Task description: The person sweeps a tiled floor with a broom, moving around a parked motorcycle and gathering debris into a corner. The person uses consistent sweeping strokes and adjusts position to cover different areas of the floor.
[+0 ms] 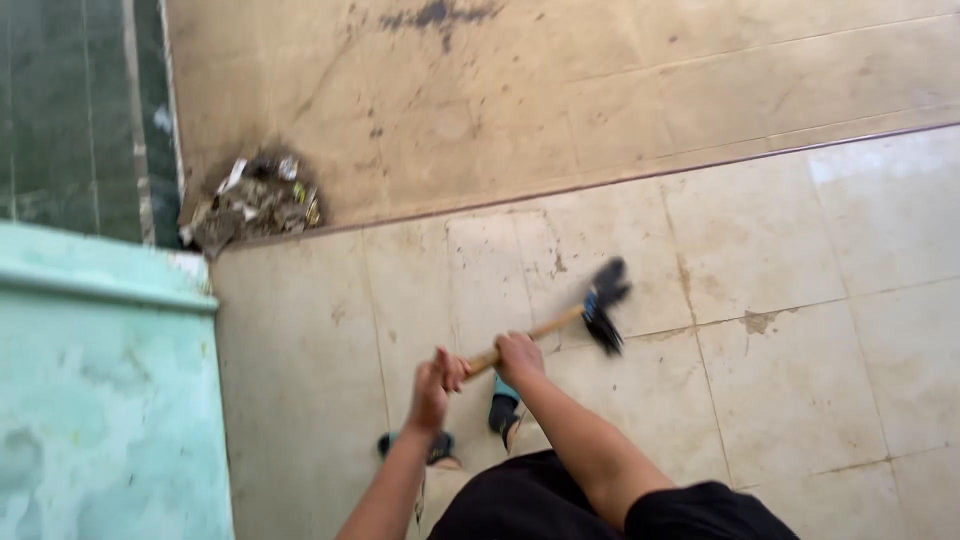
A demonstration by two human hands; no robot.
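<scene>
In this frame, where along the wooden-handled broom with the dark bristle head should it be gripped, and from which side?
Grip the wooden-handled broom on its bare wooden handle near the free end, coming from above. The handle slants up and right towards the dark bristles on the tiled floor. The right hand has its grip there; the left hand sits at the tip.

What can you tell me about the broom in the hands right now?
The broom has a light wooden stick and a dark, blurred bristle head that lies over the pale floor tiles; whether it touches them cannot be told. The stick slants from the hands up and to the right. The right hand closes around the stick; the left hand is at its near end, its grip unclear. Away at the upper left lies a heap of swept rubbish.
</scene>
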